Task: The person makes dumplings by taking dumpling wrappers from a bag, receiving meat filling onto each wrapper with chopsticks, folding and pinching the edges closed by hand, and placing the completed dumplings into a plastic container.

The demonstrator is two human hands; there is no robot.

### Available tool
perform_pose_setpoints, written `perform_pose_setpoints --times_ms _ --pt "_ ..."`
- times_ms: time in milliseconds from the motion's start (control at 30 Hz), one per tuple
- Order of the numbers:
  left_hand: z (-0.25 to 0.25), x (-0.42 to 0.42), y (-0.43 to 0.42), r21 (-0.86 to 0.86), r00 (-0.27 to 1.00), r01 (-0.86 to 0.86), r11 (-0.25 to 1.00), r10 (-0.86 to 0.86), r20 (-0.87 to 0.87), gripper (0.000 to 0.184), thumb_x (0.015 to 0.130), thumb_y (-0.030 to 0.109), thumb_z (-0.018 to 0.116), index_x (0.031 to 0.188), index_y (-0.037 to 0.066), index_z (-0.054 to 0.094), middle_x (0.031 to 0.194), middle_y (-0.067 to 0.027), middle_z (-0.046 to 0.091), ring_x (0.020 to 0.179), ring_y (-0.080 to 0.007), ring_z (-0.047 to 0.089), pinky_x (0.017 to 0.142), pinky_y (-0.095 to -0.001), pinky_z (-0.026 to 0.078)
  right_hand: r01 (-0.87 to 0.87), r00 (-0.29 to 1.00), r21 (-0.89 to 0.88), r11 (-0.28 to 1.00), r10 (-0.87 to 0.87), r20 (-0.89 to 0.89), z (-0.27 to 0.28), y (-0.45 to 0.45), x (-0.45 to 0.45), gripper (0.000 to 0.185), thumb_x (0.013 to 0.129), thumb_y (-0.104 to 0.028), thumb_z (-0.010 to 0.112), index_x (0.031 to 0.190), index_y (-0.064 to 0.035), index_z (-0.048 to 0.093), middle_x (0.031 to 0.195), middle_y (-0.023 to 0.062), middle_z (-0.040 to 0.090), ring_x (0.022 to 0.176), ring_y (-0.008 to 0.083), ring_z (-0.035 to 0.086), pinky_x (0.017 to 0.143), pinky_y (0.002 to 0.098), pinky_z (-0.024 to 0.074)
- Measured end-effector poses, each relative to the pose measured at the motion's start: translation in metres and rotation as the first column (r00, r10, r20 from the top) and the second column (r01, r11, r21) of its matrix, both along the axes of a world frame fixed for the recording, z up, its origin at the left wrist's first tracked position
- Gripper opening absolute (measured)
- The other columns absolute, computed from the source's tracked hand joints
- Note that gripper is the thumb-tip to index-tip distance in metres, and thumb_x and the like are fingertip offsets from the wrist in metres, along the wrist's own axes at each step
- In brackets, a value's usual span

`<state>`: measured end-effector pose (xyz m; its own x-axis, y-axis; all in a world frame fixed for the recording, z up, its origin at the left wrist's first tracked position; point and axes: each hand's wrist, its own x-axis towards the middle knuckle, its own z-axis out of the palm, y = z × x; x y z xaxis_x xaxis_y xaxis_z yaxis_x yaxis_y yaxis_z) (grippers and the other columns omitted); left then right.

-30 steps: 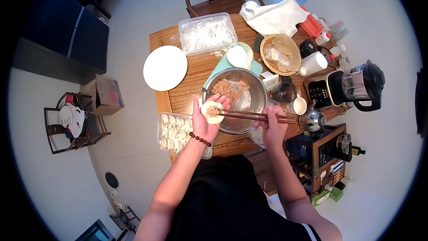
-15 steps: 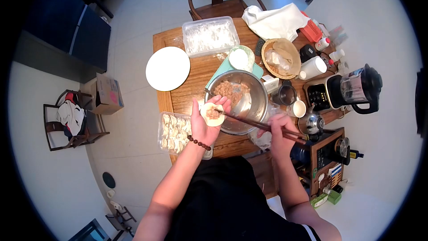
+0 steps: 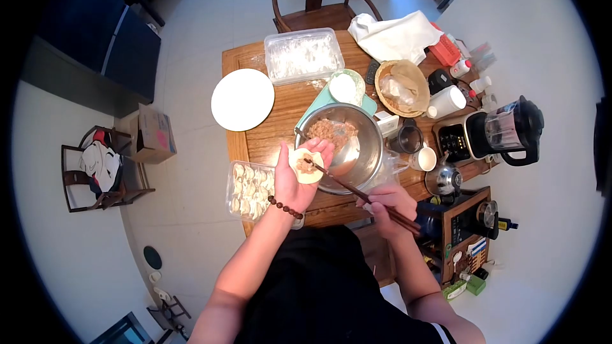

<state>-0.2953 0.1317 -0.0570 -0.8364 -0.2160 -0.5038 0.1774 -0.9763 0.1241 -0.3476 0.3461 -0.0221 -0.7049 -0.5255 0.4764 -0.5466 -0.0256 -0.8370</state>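
On the fingers of my left hand lies a round dumpling wrapper with minced filling on it; the palm faces up and bears a beaded bracelet. My right hand grips a pair of dark chopsticks, whose tips touch the filling. Just beyond my left hand, a metal mixing bowl holds more minced filling, bunched at its far left side. Left of my wrist, partly hidden by it, a clear plastic tray contains several folded dumplings.
A white plate sits at the table's left edge, near a floured plastic container. Behind the bowl are a small flour bowl and a wicker basket. A blender and a kettle line the right side.
My right hand has moved lower and slightly left, so the chopsticks slant more steeply. Their tips stay at the filling, while my left hand keeps the wrapper nearly in place.
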Motion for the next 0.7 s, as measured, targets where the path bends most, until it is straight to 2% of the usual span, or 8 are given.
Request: perform_pose_setpoints --times_ms 33,67,133,167,200,267,467,700 --pt "0.002 0.001 0.0 0.012 1.0 0.011 1.0 -0.011 0.012 0.067 0.109 0.054 0.032 0.126 -0.008 0.052 0.134 -0.0239 0.055 0.133 -0.038 0.051 0.111 -0.0458 0.047 0.005 0.997 -0.035 0.999 -0.008 -0.08 0.003 0.0 -0.003 0.014 0.099 -0.013 0.064 0.093 -0.0002 0.063 0.088 0.015 0.07 0.076 0.0248 0.07 0.067 0.0348 0.0586" --pt "0.003 0.001 0.0 0.012 1.0 0.01 1.0 -0.01 0.011 0.067 0.109 0.054 0.032 0.126 -0.008 0.052 0.134 -0.0239 0.055 0.133 -0.038 0.051 0.111 -0.0458 0.047 0.004 0.997 -0.035 0.999 -0.007 -0.08 0.004 -0.002 -0.002 0.014 0.099 -0.013 0.064 0.093 -0.0002 0.063 0.088 0.015 0.07 0.076 0.0248 0.07 0.067 0.0348 0.0586" --pt "0.004 0.003 0.0 -0.015 0.999 0.02 1.0 -0.021 -0.029 0.067 0.109 0.053 0.031 0.126 -0.008 0.052 0.134 -0.0239 0.055 0.133 -0.0379 0.051 0.111 -0.046 0.047 0.133 0.932 -0.383 0.914 0.016 0.363 0.006 -0.007 0.0 0.017 0.105 -0.012 0.055 0.096 0.002 0.055 0.088 0.0147 0.063 0.067 0.0239 0.067 0.057 0.0352 0.057" --pt "0.004 0.003 0.0 -0.015 0.999 0.02 1.0 -0.021 -0.029 0.067 0.109 0.053 0.031 0.126 -0.008 0.052 0.134 -0.0239 0.055 0.133 -0.0379 0.051 0.111 -0.046 0.047 0.133 0.908 -0.399 0.907 0.05 0.415 0.007 -0.006 -0.004 0.018 0.108 -0.012 0.046 0.097 0.0016 0.048 0.087 0.0143 0.058 0.061 0.0227 0.063 0.05 0.0345 0.054" --pt "0.004 0.004 0.0 -0.015 0.998 0.026 1.0 -0.026 -0.054 0.067 0.109 0.054 0.031 0.126 -0.008 0.052 0.133 -0.0238 0.055 0.132 -0.0377 0.052 0.111 -0.0462 0.047 0.133 0.908 -0.399 0.907 0.05 0.415 0.006 -0.005 -0.006 0.018 0.108 -0.012 0.046 0.097 0.0016 0.048 0.087 0.0143 0.058 0.061 0.0227 0.063 0.05 0.0345 0.054" --pt "0.004 0.005 0.0 -0.014 0.996 0.031 0.999 -0.032 -0.078 0.068 0.109 0.054 0.031 0.126 -0.008 0.052 0.133 -0.0237 0.055 0.132 -0.0376 0.052 0.111 -0.0464 0.047 0.215 0.786 -0.39 0.895 0.078 0.613 0.002 -0.003 -0.007 0.022 0.109 -0.018 0.046 0.096 -0.0004 0.05 0.095 0.0141 0.056 0.054 0.0199 0.056 0.046 0.0356 0.0508" --pt "0.016 0.004 0.004 -0.013 0.998 0.036 0.999 -0.036 -0.044 0.069 0.108 0.055 0.032 0.126 -0.008 0.052 0.131 -0.0236 0.055 0.13 -0.0371 0.053 0.11 -0.0468 0.048 0.219 0.729 -0.324 0.92 0.066 0.681 -0.015 -0.006 -0.006 0.022 0.109 -0.018 0.046 0.095 -0.0008 0.049 0.091 0.013 0.057 0.059 0.0221 0.062 0.048 0.035 0.0525" --pt "0.012 0.003 0.004 -0.032 0.998 0.044 0.999 -0.045 -0.053 0.069 0.108 0.056 0.033 0.126 -0.008 0.051 0.132 -0.0239 0.055 0.129 -0.037 0.054 0.108 -0.0467 0.048 0.381 0.599 -0.362 0.851 0.071 0.797 -0.016 -0.009 -0.014 0.025 0.109 -0.018 0.046 0.093 -0.0006 0.051 0.075 0.0135 0.061 0.057 0.0232 0.063 0.049 0.0332 0.0529"
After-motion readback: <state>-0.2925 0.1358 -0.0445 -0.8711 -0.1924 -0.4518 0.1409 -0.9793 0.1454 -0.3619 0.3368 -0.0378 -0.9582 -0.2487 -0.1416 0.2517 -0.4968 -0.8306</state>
